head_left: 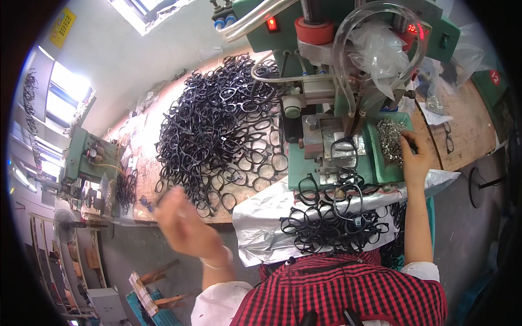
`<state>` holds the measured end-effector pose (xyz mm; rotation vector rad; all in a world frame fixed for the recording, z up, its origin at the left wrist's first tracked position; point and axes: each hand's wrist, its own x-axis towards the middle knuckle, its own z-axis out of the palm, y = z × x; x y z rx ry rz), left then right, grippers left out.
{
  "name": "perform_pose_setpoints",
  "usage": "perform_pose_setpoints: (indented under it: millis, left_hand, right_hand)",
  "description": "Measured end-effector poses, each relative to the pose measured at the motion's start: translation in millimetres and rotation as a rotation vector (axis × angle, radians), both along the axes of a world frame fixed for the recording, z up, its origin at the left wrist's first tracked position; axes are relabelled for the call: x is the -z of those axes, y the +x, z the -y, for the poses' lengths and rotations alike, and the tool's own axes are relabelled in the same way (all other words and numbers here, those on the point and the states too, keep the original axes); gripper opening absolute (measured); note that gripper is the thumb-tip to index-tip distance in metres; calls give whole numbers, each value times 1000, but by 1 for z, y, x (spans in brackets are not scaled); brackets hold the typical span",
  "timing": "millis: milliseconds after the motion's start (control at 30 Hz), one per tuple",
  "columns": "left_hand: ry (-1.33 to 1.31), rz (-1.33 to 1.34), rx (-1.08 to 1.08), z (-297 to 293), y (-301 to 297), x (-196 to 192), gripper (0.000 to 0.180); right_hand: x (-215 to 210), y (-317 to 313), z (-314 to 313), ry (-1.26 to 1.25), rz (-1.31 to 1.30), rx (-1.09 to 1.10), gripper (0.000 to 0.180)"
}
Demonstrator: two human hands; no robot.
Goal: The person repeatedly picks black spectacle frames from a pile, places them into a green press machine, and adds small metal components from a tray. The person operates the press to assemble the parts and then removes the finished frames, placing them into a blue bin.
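My left hand [187, 225] is raised off the near left edge of the bench, beside a large heap of black eyeglass frames [206, 119]; motion smears its fingers. On the right, my right hand [416, 160] reaches over the rim of a green tray [389, 173] of small silvery metal parts [390, 138]. Its fingers are bent together at the edge of the parts, and what is between them is too small to make out. A single dark eyeglass frame [356, 155] sits at the green bench machine [307, 175], under its head.
More black eyeglass frames [337, 223] lie on silvery sheeting [255, 233] between me and the machine. Clear tubes [340, 49] and a plastic bag [378, 51] hang around the machine's head. At left stand another green machine [81, 155] and a fan [65, 225].
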<state>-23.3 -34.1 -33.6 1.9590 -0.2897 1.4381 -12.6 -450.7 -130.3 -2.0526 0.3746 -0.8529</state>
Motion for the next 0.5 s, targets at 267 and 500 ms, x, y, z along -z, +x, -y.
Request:
perform_pose_setpoints:
  millis: [267,500]
  left_hand:
    - [790,-525,-157,-49,97,45,22]
    - [427,-414,148,-21,102,70,31]
  right_hand:
    - [-21,13,-29,87,18,-110,16]
    - [6,-47,2,-131,12,149,11]
